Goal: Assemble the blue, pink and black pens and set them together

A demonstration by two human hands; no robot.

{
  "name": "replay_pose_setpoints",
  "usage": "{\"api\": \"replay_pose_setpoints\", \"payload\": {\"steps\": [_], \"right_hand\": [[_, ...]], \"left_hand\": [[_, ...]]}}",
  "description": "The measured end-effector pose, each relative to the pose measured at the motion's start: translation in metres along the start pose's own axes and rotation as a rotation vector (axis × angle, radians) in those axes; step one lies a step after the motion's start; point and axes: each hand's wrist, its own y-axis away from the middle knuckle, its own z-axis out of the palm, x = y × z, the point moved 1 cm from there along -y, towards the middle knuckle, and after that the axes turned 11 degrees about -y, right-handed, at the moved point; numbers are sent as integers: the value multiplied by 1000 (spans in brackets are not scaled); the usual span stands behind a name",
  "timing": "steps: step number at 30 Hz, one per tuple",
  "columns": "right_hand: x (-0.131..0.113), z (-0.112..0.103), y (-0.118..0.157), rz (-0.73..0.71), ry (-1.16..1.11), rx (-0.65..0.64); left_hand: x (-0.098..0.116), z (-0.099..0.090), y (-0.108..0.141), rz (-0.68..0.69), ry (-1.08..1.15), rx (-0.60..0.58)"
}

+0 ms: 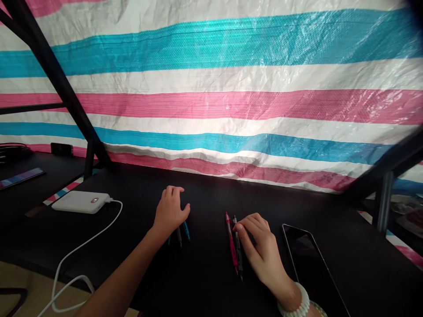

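On the black table [205, 273], a pink pen [231, 243] and a black pen [238, 253] lie side by side. My right hand [257, 242] is at the black pen, its thumb and forefinger closed near the pen's upper part. Over several pens, one of them blue [187, 230] and one dark grey [179, 236], is my left hand [172, 207], with thumb and fingers apart. The upper ends of those pens are hidden beneath it.
A white power bank [81, 201] with a white cable [87, 242] is at the left. A black phone [312, 264] lies right of my right hand. Black metal frame bars [54, 75] rise at both sides, before a striped sheet [211, 79].
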Motion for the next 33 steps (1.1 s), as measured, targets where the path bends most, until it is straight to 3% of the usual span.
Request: {"api": "replay_pose_setpoints", "payload": {"steps": [2, 6, 9, 15, 19, 22, 28, 33], "right_hand": [[1, -1, 0, 25, 10, 66], [3, -5, -1, 88, -21, 225], [6, -6, -1, 140, -55, 284], [10, -6, 0, 201, -101, 287], [9, -5, -3, 222, -85, 127], [2, -6, -5, 195, -32, -31], [-6, 1, -4, 4, 174, -314], [-2, 6, -2, -49, 242, -337]], "left_hand": [[17, -2, 8, 199, 4, 67], [53, 2, 33, 772, 84, -65], [66, 11, 50, 991, 91, -114], [65, 21, 53, 1069, 151, -25], [62, 15, 49, 1047, 158, 64], [58, 10, 45, 946, 158, 148], [53, 5, 41, 796, 113, 210], [55, 7, 42, 808, 117, 204]]}}
